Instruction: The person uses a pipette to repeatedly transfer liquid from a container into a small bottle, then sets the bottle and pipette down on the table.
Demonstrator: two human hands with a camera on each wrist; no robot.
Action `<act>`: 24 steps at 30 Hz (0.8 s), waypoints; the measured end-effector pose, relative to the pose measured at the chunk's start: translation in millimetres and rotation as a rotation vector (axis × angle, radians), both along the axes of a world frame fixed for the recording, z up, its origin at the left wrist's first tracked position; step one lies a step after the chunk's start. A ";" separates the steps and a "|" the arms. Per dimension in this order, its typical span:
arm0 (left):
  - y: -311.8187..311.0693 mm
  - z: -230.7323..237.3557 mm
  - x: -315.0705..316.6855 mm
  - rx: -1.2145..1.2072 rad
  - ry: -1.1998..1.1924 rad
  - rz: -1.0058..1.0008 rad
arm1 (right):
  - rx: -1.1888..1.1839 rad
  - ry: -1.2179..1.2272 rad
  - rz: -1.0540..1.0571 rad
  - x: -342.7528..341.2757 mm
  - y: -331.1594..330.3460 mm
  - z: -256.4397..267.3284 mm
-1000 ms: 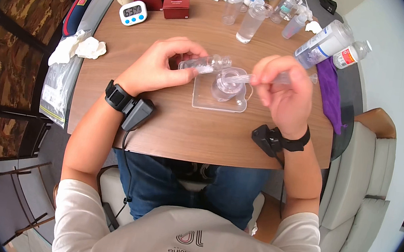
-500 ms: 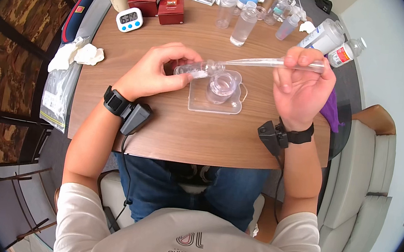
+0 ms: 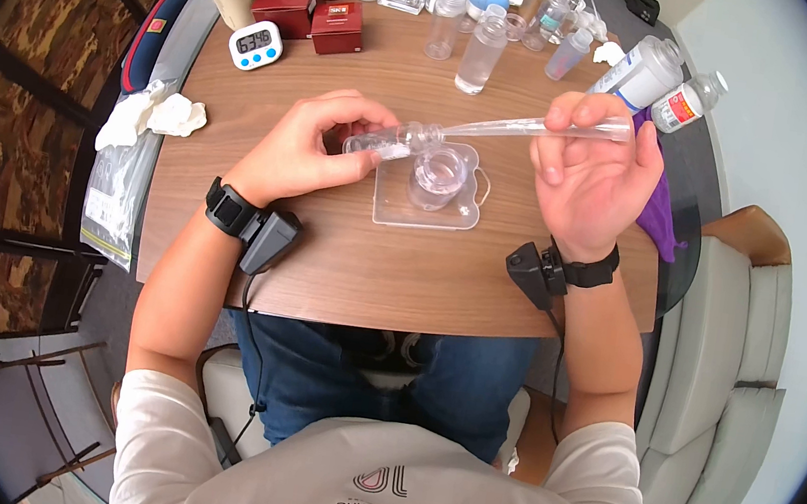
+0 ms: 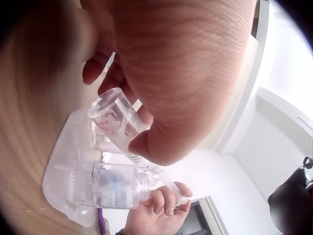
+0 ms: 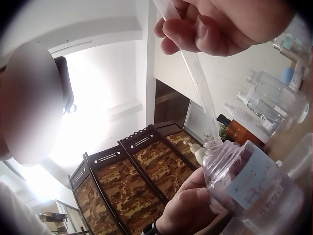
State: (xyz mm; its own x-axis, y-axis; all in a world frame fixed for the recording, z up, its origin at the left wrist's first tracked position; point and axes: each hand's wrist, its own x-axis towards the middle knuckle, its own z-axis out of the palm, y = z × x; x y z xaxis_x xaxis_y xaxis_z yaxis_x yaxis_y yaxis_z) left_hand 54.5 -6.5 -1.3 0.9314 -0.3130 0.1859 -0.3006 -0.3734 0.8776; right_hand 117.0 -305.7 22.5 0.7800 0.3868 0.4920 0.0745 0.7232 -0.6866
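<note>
My left hand (image 3: pixel 307 148) holds a small clear bottle (image 3: pixel 389 141) tilted almost flat, its mouth toward the right. Between the fingers of my right hand (image 3: pixel 597 170) is a clear plastic dropper (image 3: pixel 530 127), whose thin tip reaches the mouth of that bottle. Just below, a wider clear open bottle (image 3: pixel 437 180) stands upright on a transparent tray (image 3: pixel 424 220). In the left wrist view the thumb presses the side of the small bottle (image 4: pixel 120 117). The right wrist view has the dropper (image 5: pixel 198 81) slanting down behind the labelled wide bottle (image 5: pixel 254 188).
Several clear bottles, one of them holding liquid (image 3: pixel 481 55), stand at the back. Red boxes (image 3: pixel 337 27) and a timer (image 3: pixel 256 45) are back left, crumpled tissue (image 3: pixel 177 111) at left. Large bottles (image 3: pixel 680 110) and purple cloth (image 3: pixel 662 218) lie at right.
My right hand has moved the dropper from over the wide bottle up to the mouth of the small bottle. My left hand keeps its grip with little movement.
</note>
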 end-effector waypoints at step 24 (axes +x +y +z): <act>1.0 0.2 1.6 0.044 -0.024 0.054 | -0.485 -0.204 -0.005 -28.9 22.7 -7.4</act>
